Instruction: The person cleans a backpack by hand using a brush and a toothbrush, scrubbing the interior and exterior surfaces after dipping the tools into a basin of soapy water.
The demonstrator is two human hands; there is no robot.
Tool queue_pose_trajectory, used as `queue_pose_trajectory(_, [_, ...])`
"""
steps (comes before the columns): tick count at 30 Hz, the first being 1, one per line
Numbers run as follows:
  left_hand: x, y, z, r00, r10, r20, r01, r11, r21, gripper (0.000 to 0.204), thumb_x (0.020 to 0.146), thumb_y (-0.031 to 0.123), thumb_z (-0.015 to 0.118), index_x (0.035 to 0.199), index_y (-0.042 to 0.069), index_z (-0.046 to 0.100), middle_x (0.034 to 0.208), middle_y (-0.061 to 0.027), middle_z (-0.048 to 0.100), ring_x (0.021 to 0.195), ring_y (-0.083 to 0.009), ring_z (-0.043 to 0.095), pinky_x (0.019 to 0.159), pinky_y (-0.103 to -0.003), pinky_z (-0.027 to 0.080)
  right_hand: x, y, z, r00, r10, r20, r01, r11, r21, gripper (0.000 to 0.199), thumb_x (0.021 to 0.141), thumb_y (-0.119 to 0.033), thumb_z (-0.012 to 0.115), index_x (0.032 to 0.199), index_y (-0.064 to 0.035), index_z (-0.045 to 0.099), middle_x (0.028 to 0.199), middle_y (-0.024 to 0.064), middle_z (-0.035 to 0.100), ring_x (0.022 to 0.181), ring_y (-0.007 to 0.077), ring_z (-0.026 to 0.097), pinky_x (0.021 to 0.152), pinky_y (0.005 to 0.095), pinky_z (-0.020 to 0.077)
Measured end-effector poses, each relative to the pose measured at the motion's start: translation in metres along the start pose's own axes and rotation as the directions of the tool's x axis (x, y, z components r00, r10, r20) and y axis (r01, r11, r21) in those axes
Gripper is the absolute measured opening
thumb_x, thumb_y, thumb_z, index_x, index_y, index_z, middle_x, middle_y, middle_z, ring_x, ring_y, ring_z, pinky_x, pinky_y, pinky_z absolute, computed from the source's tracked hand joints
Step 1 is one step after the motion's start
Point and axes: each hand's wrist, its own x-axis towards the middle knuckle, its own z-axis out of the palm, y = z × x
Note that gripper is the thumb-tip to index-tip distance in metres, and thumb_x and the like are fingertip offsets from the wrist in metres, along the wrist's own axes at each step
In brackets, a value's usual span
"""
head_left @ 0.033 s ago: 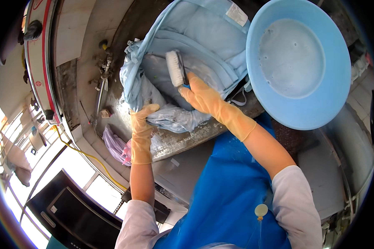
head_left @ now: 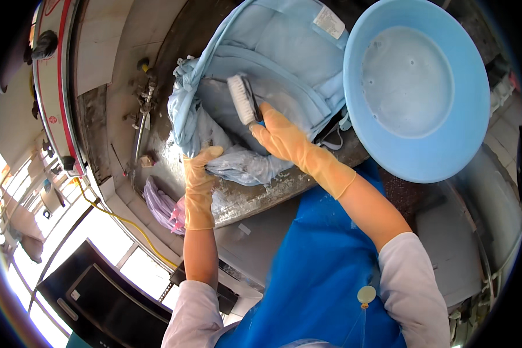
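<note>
A soft light-blue fabric bag (head_left: 272, 29), which looks like a backpack, lies opened out on a worn stone counter, its wet grey-blue lining showing. My right hand (head_left: 281, 136), in a yellow rubber glove, grips a scrub brush (head_left: 243, 100) with white bristles and a dark back. The brush is tilted over the inside of the bag; whether its bristles touch the cloth I cannot tell. At the bag's near left edge, my gloved left hand (head_left: 200, 165) closes on the lining, thumb on top and the other fingers hidden.
A large light-blue basin (head_left: 362, 148) of soapy water stands right of the bag. A metal tap (head_left: 145, 104) is on the wall at left. Lilac strands (head_left: 159, 203) hang by the counter (head_left: 243, 203). A blue apron (head_left: 313, 261) covers my front; a dark appliance (head_left: 110, 296) is lower left.
The brush has shifted very slightly to the left and tips a little more that way. My left hand keeps its place on the bag.
</note>
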Motion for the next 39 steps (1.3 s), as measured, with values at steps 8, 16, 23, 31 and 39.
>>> queue_pose_trajectory(8, [0.006,0.023,-0.018,0.944,-0.330,-0.016,0.305,0.849,0.431,0.018,0.076,0.009,0.072,0.091,-0.001,0.070,0.079,-0.0095,0.066,0.059,-0.0191,0.064,0.045,-0.030,0.049,0.014,-0.037,-0.027,0.945,0.296,0.142,-0.266,0.944,-0.197,0.026,0.090,-0.022,0.059,0.106,-0.0031,0.051,0.083,0.0175,0.062,0.080,0.0373,0.061,0.068,0.0436,0.0465])
queue_pose_trajectory(16, [0.000,0.008,-0.022,0.921,0.013,0.390,-0.290,0.691,0.662,0.031,0.073,0.003,0.072,0.104,0.006,0.069,0.080,-0.0044,0.067,0.073,-0.0155,0.066,0.068,-0.027,0.053,0.030,-0.036,-0.037,0.890,0.456,0.018,-0.456,0.890,0.001,0.026,0.088,-0.019,0.062,0.102,-0.0015,0.049,0.084,0.0238,0.063,0.083,0.0424,0.062,0.071,0.0511,0.0487])
queue_pose_trajectory(23, [0.000,-0.005,-0.009,0.994,-0.046,0.099,0.048,0.998,-0.026,0.048,0.070,-0.005,0.069,0.117,-0.001,0.061,0.100,-0.0068,0.065,0.086,-0.0178,0.064,0.079,-0.032,0.052,0.053,-0.053,-0.054,0.879,0.476,-0.031,-0.476,0.873,-0.105,0.030,0.083,-0.014,0.069,0.099,0.0013,0.049,0.085,0.0241,0.063,0.086,0.0450,0.061,0.074,0.0489,0.0484])
queue_pose_trajectory(31, [0.005,-0.006,-0.008,0.994,0.054,0.095,-0.042,0.991,-0.128,0.053,0.066,-0.007,0.070,0.118,0.000,0.061,0.100,-0.0053,0.065,0.086,-0.0158,0.063,0.078,-0.030,0.052,0.057,-0.066,-0.031,0.849,0.502,0.166,-0.459,0.856,-0.240,0.034,0.082,-0.024,0.073,0.100,0.0001,0.057,0.090,0.0255,0.065,0.090,0.0445,0.061,0.076,0.0476,0.0489])
queue_pose_trajectory(39, [0.000,0.030,-0.022,0.989,0.058,0.135,-0.072,0.992,0.101,0.049,0.066,-0.006,0.078,0.112,0.000,0.062,0.092,-0.0037,0.067,0.081,-0.0132,0.063,0.074,-0.028,0.052,0.088,-0.086,-0.072,0.799,0.593,0.102,-0.601,0.788,0.131,0.035,0.076,-0.012,0.072,0.106,0.0018,0.062,0.087,0.0123,0.069,0.076,0.0203,0.063,0.073,0.0338,0.0490])
